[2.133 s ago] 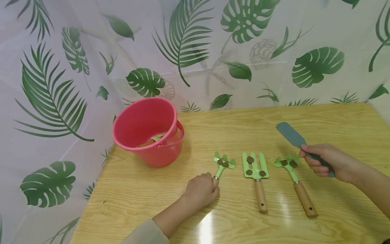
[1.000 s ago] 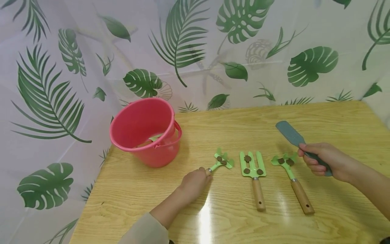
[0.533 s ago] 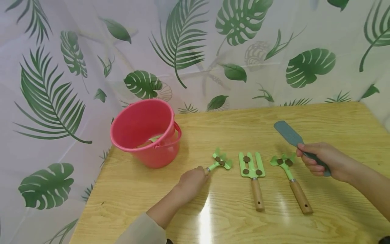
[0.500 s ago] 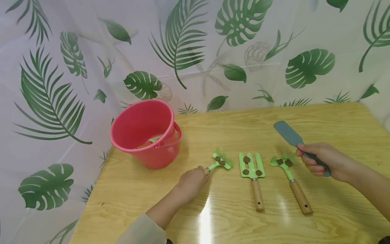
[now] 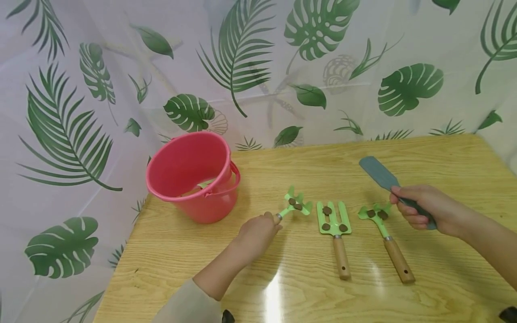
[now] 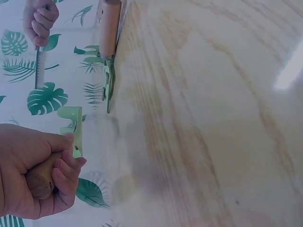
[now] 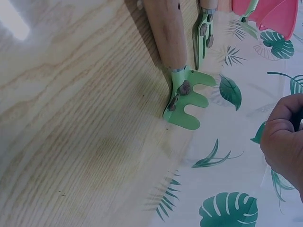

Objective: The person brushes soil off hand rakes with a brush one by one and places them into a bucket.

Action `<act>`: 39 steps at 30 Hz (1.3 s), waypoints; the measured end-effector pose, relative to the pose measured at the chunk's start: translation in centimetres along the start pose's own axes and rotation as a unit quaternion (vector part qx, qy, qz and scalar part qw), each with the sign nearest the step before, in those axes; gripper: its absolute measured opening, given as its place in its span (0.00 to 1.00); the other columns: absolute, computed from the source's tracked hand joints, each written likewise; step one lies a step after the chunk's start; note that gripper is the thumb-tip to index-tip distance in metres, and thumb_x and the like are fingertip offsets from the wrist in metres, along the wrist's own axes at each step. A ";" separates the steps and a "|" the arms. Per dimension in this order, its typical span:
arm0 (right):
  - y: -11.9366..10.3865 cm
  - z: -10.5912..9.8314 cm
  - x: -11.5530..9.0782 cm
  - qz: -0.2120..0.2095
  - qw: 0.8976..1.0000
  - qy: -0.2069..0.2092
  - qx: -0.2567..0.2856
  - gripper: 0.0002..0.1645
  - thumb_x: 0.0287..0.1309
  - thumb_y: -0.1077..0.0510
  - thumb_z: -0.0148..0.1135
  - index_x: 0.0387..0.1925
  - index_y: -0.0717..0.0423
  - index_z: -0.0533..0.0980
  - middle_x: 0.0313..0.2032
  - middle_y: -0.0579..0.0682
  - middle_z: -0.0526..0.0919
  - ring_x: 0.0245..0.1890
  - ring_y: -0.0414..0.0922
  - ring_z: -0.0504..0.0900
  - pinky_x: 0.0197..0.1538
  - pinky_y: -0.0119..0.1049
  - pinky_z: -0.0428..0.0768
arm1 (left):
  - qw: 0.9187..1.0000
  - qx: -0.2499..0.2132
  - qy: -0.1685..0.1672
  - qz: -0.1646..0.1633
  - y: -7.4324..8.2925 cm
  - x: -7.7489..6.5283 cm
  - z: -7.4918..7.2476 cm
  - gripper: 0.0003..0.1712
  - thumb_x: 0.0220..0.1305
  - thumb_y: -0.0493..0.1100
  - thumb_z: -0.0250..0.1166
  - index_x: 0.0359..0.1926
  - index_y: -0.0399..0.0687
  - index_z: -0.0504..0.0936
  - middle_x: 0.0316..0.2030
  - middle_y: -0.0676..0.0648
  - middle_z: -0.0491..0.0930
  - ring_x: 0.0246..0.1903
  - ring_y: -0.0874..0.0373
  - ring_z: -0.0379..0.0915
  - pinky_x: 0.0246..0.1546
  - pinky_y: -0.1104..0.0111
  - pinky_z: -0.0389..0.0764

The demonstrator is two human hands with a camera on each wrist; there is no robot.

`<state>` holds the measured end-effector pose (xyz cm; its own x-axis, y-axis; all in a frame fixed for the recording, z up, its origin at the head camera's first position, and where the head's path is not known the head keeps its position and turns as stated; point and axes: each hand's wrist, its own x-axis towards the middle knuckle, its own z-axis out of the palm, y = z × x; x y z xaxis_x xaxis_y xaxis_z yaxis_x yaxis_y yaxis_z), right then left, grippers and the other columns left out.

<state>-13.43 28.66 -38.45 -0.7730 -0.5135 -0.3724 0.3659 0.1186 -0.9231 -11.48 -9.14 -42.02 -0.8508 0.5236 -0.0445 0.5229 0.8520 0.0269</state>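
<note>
Your left hand is clamping its curled fingers round the wooden handle of a green rake, and you are holding it raised above the surface, left of the other tools. Its tines are pointing toward the far right, and two brown lumps are sitting on its head. A pale sleeve is covering your left forearm.

Your right hand is closing round the handle of a grey-blue scraper, thumb along it. You are holding the scraper in the air at the right, its blade slanting toward the far left.

Between your hands, a green fork is lying flat, its wooden handle pointing to the near side and three brown lumps resting on its head. Just right of it a second rake is lying with its handle toward the near right, carrying two more lumps.

At the far left a pink bucket is standing on the surface, with a partly hidden green piece showing inside. Leaf-printed cloth is hanging along the far and left sides.
</note>
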 end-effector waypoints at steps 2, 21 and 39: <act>-0.2 0.2 0.2 0.001 1.000 0.000 -0.002 0.20 0.74 0.47 0.37 0.32 0.52 0.71 0.15 0.40 0.62 0.13 0.42 0.50 0.19 0.42 0.46 | 1.000 0.008 0.007 0.004 0.0 0.1 -0.2 0.13 0.69 0.49 0.56 0.31 0.46 0.75 0.19 0.50 0.66 0.13 0.61 0.65 0.09 0.74 0.64; -2.7 2.5 2.1 0.014 0.999 -0.011 -0.034 0.20 0.73 0.46 0.40 0.32 0.53 0.70 0.15 0.41 0.61 0.12 0.39 0.54 0.19 0.39 0.49 | 0.998 -0.052 -0.022 -0.014 0.7 1.5 -2.3 0.16 0.70 0.50 0.53 0.29 0.45 0.73 0.19 0.52 0.62 0.13 0.65 0.56 0.09 0.77 0.60; -5.7 7.6 4.9 0.054 0.996 -0.026 -0.068 0.20 0.73 0.48 0.40 0.35 0.60 0.67 0.15 0.42 0.61 0.09 0.35 0.58 0.17 0.28 0.62 | 1.000 -0.007 -0.014 0.009 1.4 2.5 -3.5 0.15 0.70 0.51 0.53 0.30 0.48 0.73 0.20 0.51 0.66 0.14 0.62 0.65 0.10 0.73 0.66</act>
<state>-15.40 18.98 -34.26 -0.7039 -0.5348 -0.4675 0.3691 0.2870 -0.8840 -13.10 -6.65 -38.57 -0.8395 0.5386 -0.0716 0.5369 0.8426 0.0422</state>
